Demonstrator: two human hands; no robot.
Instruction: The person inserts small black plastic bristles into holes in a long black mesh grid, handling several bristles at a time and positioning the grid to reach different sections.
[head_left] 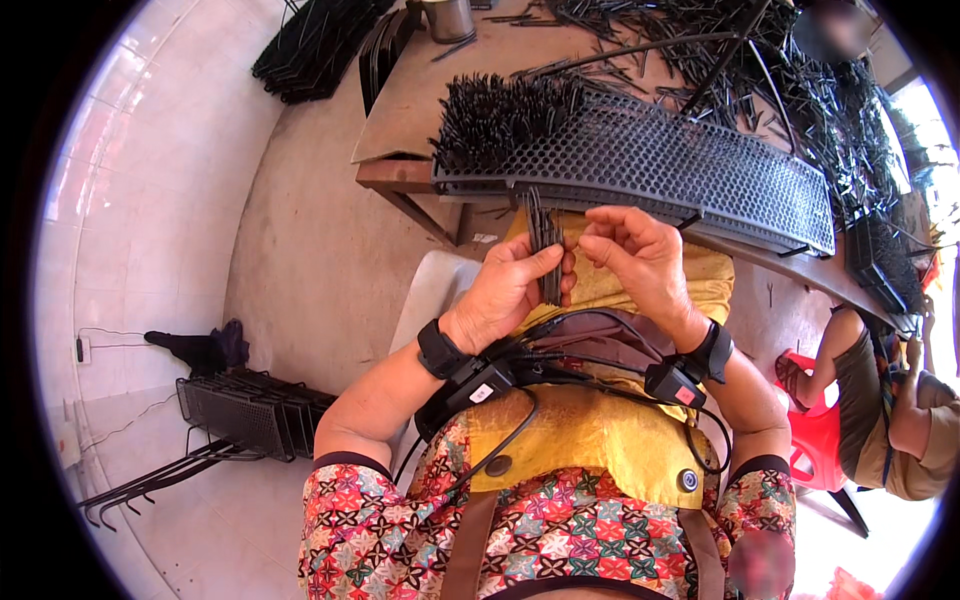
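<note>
A bundle of thin black sticks (545,240) stands nearly upright in my left hand (510,285), with the thumb pressed across its front and the fingers wrapped behind. What exactly the sticks are is too fine to tell. Just right of the bundle is my right hand (645,262), its thumb and forefinger drawn together in a pinch; anything between the tips is too small to make out. Beyond both hands stretches a long black perforated rack (700,150). Its left end is packed with upright black sticks (490,115), while the holes further right show bare.
The rack rests along the edge of a brown table (410,125). Heaps of loose black sticks (830,130) cover its far right. A metal mug (448,20) stands at the back. More racks (250,410) sit at the left. A person beside a red stool (815,440) is at right.
</note>
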